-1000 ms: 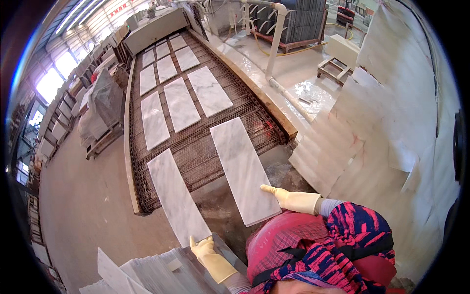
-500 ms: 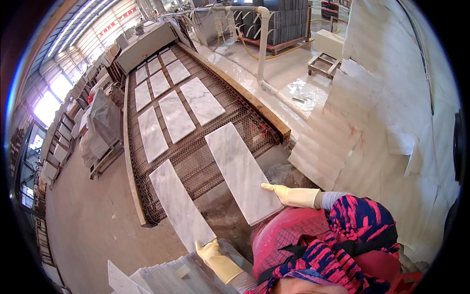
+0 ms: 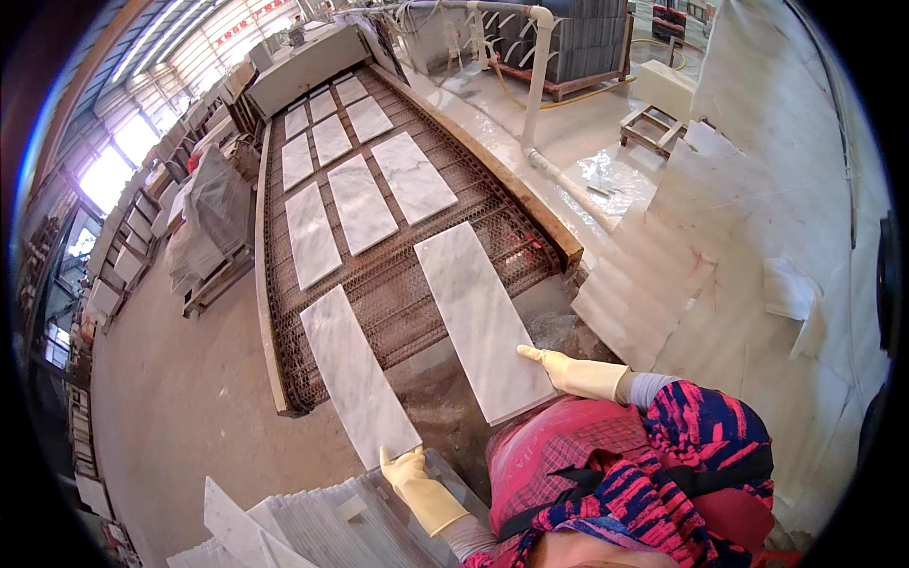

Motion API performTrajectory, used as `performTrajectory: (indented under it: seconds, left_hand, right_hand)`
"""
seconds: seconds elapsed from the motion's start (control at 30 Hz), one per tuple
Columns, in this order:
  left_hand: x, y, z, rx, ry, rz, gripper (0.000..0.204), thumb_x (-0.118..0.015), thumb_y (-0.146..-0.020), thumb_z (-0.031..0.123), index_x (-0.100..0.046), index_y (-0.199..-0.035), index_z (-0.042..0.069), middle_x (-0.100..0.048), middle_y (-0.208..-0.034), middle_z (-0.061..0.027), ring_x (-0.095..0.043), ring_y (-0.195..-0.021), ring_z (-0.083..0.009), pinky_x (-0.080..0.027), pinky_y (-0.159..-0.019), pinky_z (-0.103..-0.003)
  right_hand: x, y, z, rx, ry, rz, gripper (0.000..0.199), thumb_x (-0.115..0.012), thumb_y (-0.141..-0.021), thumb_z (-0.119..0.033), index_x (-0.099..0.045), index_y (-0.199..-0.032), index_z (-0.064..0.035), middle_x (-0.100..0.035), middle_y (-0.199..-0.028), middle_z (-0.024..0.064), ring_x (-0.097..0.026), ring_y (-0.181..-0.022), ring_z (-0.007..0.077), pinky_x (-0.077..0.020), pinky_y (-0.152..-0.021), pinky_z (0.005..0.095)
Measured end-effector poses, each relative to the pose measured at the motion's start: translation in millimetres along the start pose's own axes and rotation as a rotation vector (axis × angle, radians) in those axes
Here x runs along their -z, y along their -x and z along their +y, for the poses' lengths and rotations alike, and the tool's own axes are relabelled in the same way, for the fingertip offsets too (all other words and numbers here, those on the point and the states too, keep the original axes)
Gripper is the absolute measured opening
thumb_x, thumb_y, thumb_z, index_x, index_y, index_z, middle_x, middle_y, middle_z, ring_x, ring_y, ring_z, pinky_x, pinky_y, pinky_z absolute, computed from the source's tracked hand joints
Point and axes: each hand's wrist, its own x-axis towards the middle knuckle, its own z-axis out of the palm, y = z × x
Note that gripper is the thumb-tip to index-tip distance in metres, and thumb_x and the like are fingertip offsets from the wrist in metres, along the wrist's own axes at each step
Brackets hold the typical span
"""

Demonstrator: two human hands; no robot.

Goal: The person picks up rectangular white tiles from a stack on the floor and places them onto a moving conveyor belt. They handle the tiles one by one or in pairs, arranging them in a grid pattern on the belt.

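Note:
Two long white marble slabs lie with their far ends on a mesh conveyor belt (image 3: 398, 284). My left hand (image 3: 409, 475), in a yellow rubber glove, presses against the near end of the left slab (image 3: 358, 383). My right hand (image 3: 568, 371), gloved the same, rests its fingers on the near right corner of the right slab (image 3: 478, 317). Both slabs stick out over the belt's near end toward me.
Several more marble slabs (image 3: 355, 204) ride the belt farther away in three rows. A stack of white slabs (image 3: 284, 521) sits at my lower left. Large marble sheets (image 3: 739, 246) lean on the right. A white pipe (image 3: 535, 85) stands beyond the belt.
Both slabs have slid farther along the belt, away from me. My hands followed their near ends, and the view has tilted forward.

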Motion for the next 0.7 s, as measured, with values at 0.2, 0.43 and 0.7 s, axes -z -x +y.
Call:
performTrajectory:
  seconds: [0.2,0.43,0.7]
  left_hand:
    - [6,-12,-5,-0.085,-0.179,0.087,0.062,-0.054,-0.100,0.048,-0.043,-0.150,0.013,-0.063,-0.138,-0.0070,-0.052,-0.131,-0.0231,-0.034,-0.119,-0.047]
    - [-14,-2,-10,0.035,0.143,0.122,0.048,-0.053,-0.102,0.041,-0.052,-0.142,0.015,-0.056,-0.146,-0.0066,-0.047,-0.136,-0.0274,-0.031,-0.119,-0.058]
    - [-28,21,-3,0.049,0.227,0.043,0.046,-0.055,-0.103,0.035,-0.054,-0.143,0.013,-0.052,-0.152,-0.0085,-0.047,-0.141,-0.0319,-0.037,-0.114,-0.060]
  right_hand:
    - [-8,-11,2,-0.021,-0.027,-0.041,0.067,-0.076,-0.092,-0.042,-0.057,-0.141,0.0002,-0.060,-0.144,0.0144,-0.056,-0.131,0.0334,-0.0412,-0.115,0.0500]
    - [-4,-9,-4,-0.044,-0.038,-0.036,0.066,-0.075,-0.092,-0.042,-0.056,-0.142,-0.0025,-0.060,-0.144,0.0141,-0.056,-0.132,0.0333,-0.0410,-0.115,0.0519]
    - [-4,-15,-4,-0.024,0.055,-0.047,0.070,-0.076,-0.091,-0.046,-0.056,-0.143,-0.0051,-0.061,-0.143,0.0123,-0.056,-0.132,0.0323,-0.0407,-0.116,0.0514]
